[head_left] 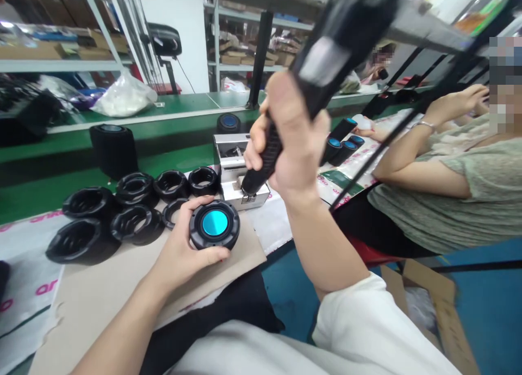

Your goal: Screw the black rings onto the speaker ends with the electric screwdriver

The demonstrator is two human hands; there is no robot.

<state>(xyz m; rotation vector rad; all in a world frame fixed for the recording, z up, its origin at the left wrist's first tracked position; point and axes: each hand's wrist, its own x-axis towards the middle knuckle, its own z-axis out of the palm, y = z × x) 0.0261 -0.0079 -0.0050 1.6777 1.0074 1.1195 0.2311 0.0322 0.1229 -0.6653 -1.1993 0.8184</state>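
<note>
My left hand (183,244) is wrapped round a round black speaker (215,224) with a shiny blue centre, its face turned up above a cardboard sheet (122,293). My right hand (289,130) grips a thick black electric screwdriver (326,54), blurred at its upper end. Its lower end slants down to the front of a small silver metal box (244,195), which looks like a screw feeder; the bit itself I cannot make out. Several black ring-shaped housings (136,223) stand left of the speaker, close to my left hand.
A black cylinder speaker (114,152) stands at the back left. Behind the metal box sits another round speaker (228,123). At the right, a co-worker in a green top (448,201) sits near several blue-ended cylinders (341,147). An open carton (432,293) lies on the floor.
</note>
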